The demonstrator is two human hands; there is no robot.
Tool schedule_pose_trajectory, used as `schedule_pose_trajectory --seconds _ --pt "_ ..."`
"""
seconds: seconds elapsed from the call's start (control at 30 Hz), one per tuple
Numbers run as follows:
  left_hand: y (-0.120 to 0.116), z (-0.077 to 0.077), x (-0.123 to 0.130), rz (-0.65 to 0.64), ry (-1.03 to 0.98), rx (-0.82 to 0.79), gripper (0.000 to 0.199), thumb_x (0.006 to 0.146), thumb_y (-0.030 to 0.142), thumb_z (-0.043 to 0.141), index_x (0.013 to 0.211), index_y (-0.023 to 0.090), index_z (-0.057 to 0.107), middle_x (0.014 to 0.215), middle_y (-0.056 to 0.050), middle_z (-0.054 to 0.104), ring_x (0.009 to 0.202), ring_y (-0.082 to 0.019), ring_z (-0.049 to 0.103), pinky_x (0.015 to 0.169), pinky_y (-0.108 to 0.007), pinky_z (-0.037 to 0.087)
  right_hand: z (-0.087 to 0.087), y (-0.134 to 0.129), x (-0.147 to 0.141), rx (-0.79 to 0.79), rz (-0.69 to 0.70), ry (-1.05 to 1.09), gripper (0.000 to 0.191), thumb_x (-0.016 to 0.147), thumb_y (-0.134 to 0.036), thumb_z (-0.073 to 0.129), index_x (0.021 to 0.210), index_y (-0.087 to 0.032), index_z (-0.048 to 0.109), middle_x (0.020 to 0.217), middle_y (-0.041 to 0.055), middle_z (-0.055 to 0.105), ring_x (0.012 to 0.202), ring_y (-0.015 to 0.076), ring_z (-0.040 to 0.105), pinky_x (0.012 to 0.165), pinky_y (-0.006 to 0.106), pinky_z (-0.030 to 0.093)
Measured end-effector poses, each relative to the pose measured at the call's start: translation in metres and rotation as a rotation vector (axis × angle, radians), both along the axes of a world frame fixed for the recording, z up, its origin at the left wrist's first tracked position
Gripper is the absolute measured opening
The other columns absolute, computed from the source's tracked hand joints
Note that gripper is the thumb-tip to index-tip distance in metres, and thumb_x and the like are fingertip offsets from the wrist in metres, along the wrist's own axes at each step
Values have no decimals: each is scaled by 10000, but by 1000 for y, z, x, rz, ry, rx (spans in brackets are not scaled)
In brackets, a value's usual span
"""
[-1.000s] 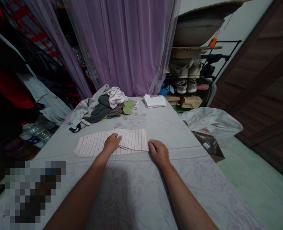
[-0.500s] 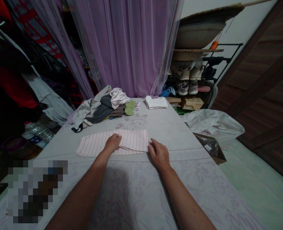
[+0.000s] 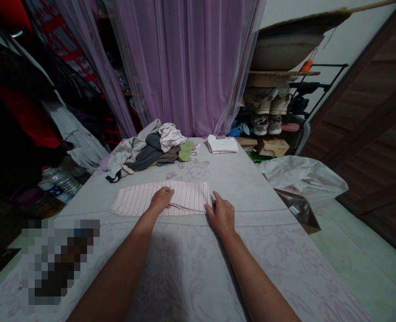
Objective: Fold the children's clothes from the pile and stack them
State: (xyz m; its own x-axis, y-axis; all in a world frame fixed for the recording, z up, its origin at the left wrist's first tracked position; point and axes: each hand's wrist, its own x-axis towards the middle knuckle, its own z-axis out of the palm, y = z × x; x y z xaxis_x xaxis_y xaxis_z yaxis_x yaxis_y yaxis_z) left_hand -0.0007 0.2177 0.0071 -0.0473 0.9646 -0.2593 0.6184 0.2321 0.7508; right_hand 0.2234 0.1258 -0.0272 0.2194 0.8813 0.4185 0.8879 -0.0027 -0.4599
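A white garment with pink stripes [image 3: 137, 197] lies flat in a long folded strip across the bed; its exact kind does not show. My left hand [image 3: 162, 198] is closed on the near layer at its middle, thumb against fingers, lifting a small fold there. At the strip's right end is my right hand [image 3: 222, 213], fingers apart and slightly curved. Its thumb meets the near right corner of the cloth, while the other fingers lie just beyond the edge, holding nothing.
Beyond the strip sits a heap of crumpled clothes [image 3: 144, 150], with a folded white cloth [image 3: 222, 145] to its right. A purple curtain [image 3: 191, 67] hangs behind the bed [image 3: 251, 268]. Shoes [image 3: 267, 124] and boxes [image 3: 273, 147] stand at the right, plastic bottles [image 3: 60, 181] at the left.
My right hand has moved slightly left, so its thumb now reaches the garment's end. My left hand keeps its grip. The whole view has shifted a little.
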Motion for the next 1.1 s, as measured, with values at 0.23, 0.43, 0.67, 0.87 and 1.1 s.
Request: schedule_pose_trajectory --seconds 0.23,0.43,0.67,0.87,1.1 --pt "-4 1 0 7 -96 -1 263 837 418 604 955 182 604 1024 -61 698 694 -133 677 499 -170 472 -2 -4 0 161 34 -11 420 888 -323 516 1274 -160 545 1045 118 674 995 264 571 895 413 392" --pt "-5 5 -3 -5 -258 -37 270 810 413 641 925 173 597 968 -47 682 754 -134 653 522 -168 489 12 -5 -34 226 355 -92 399 884 -250 523 1274 -173 561 1305 131 590 1235 248 485 1043 405 342" --pt "-5 21 -7 -64 -480 -91 388 761 505 685 949 175 610 781 5 640 638 -93 593 528 -165 473 16 21 -80 77 307 -80 613 805 -335 632 1372 -144 497 1375 197 534 1252 329 477 996 483 393" --pt "-6 33 -1 -57 -629 -94 373 839 515 596 1003 180 608 876 -46 694 609 -79 606 503 -158 449 18 37 -53 166 217 215 341 852 -250 482 1126 -218 682 1130 93 699 1039 234 615 918 360 473" --pt "-3 16 -53 232 -362 153 272 811 417 572 952 187 603 935 -67 719 728 -138 662 623 -237 514 14 31 39 340 -271 807 323 800 -446 503 796 -157 646 621 4 596 606 174 560 570 300 481"
